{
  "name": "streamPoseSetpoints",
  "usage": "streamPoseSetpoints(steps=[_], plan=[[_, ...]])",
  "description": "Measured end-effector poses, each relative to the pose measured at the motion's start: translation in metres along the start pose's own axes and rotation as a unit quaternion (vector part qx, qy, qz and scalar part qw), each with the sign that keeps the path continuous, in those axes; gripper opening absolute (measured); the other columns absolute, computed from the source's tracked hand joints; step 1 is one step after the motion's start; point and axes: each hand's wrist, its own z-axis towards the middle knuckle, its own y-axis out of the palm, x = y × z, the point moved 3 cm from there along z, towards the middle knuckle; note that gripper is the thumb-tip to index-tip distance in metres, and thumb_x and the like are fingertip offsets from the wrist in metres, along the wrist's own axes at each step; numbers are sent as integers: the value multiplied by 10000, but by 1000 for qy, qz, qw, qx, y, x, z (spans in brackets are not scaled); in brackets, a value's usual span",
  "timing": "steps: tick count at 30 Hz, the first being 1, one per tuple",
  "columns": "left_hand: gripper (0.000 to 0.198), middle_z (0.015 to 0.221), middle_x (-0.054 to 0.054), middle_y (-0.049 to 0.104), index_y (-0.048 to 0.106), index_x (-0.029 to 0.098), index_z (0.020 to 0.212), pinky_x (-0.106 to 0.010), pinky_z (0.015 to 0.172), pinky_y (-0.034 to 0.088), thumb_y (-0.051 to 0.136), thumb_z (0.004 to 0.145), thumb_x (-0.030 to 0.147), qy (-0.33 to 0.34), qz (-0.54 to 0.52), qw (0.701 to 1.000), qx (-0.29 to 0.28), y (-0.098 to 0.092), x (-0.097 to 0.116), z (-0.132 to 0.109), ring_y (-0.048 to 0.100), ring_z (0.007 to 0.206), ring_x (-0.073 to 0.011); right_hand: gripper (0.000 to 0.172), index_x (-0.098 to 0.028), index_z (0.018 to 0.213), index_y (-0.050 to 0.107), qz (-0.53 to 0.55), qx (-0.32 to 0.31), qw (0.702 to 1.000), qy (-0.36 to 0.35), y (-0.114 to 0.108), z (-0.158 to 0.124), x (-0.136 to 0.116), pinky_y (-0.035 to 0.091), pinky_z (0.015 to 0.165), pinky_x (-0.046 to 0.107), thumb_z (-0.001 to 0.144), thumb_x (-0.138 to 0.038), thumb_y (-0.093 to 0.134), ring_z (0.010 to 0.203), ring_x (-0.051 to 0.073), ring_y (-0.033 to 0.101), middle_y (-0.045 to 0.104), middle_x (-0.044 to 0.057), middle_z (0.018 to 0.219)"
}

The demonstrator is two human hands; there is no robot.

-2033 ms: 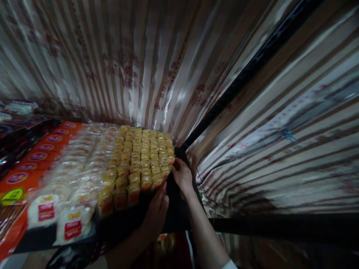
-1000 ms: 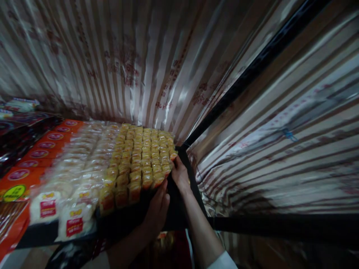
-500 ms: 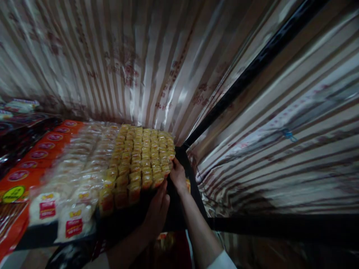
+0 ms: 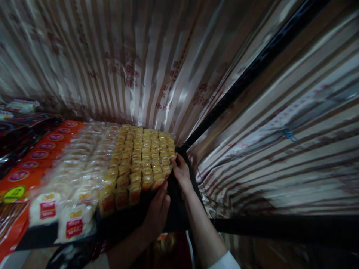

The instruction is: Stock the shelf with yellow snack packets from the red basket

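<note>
Orange packs [image 4: 37, 154] lay in a row at left; next, clear-wrapped white packs [image 4: 75, 175], then rows of yellow packets [image 4: 137, 164] on the dark shelf [image 4: 176, 215]. Left hand [image 4: 157, 209] was flat, fingers straight and close together, tips at the packets' near right corner. Right hand [image 4: 181, 170], fingers bent, touched their right edge; could not tell if it pinched one. Striped sheeting [image 4: 269, 157] rose beyond.

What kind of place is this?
Probably a shop or its stockroom: wrapped yellow packs stand in tight rows on a black shelf, white packs and orange packs line up alongside, and striped sheeting backs it all.
</note>
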Motion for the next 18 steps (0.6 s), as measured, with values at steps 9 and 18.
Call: streamPoseSetpoints(steps=[9, 18], plan=[[639, 1488, -85, 318, 378, 158, 1396, -443, 1165, 215, 363, 888, 544, 6, -13, 1000, -4, 0, -2, 0, 257, 1388, -242, 621, -177, 1197, 582, 295, -5, 951, 95, 6, 38, 15, 451, 963, 366, 908, -567, 195, 1152, 201, 564, 620, 87, 1229], [619, 1493, -76, 303, 369, 172, 1401, -439, 1167, 202, 361, 896, 531, -2, -19, 1000, -8, 1, -3, 1, 252, 1390, -233, 730, -199, 1202, 574, 318, -99, 941, 62, 22, 57, -4, 468, 918, 377, 879, -652, 102, 1019, 207, 621, 712, 61, 987]])
